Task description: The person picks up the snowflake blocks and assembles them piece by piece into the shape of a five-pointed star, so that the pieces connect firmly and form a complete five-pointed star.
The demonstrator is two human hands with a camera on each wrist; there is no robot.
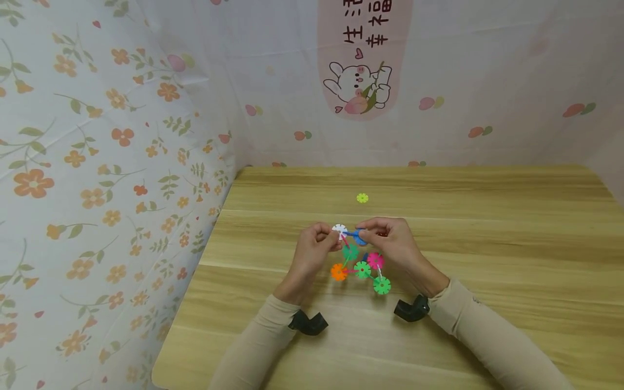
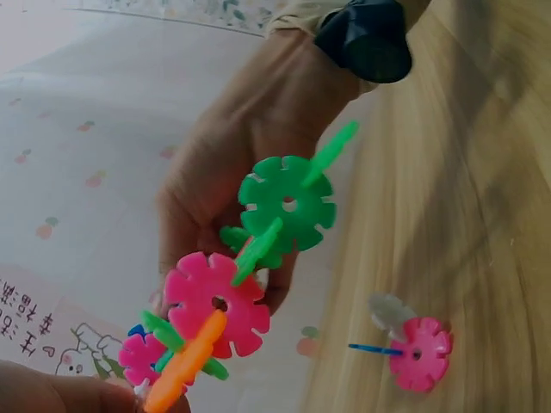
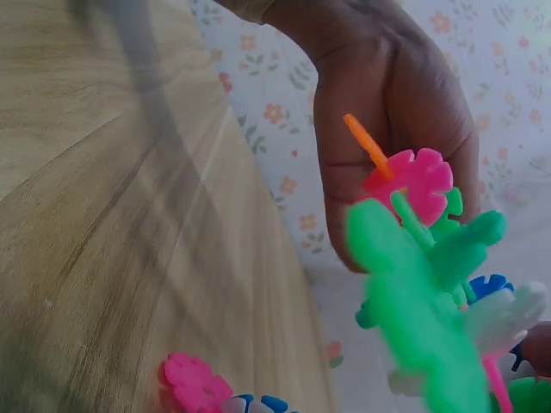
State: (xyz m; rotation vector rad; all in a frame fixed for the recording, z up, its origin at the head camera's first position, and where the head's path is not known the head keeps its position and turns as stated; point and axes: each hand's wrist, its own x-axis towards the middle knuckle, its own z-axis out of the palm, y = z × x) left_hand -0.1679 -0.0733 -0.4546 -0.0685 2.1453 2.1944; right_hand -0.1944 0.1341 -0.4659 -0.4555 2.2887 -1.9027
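Note:
Both hands hold up one chain of flower-shaped interlocking plastic discs. My left hand (image 1: 312, 248) pinches a white disc (image 1: 339, 231) at the chain's far end, thumb on its near edge. My right hand (image 1: 401, 242) pinches a blue disc (image 1: 360, 237) just to the right, with a slim blue piece between the two. Below hang a teal disc (image 1: 350, 252), an orange disc (image 1: 339, 272), a pink disc (image 1: 376, 260) and green discs (image 1: 382, 285), with others edge-on between them. In the left wrist view the right hand (image 2: 245, 146) is behind the chain.
A loose yellow-green disc (image 1: 362, 198) lies on the wooden table (image 1: 487, 227) beyond the hands. A small separate cluster with a pink disc (image 2: 422, 354), a white one and a blue one rests on the tabletop. Printed cloth (image 1: 273, 81) hangs behind and at the left.

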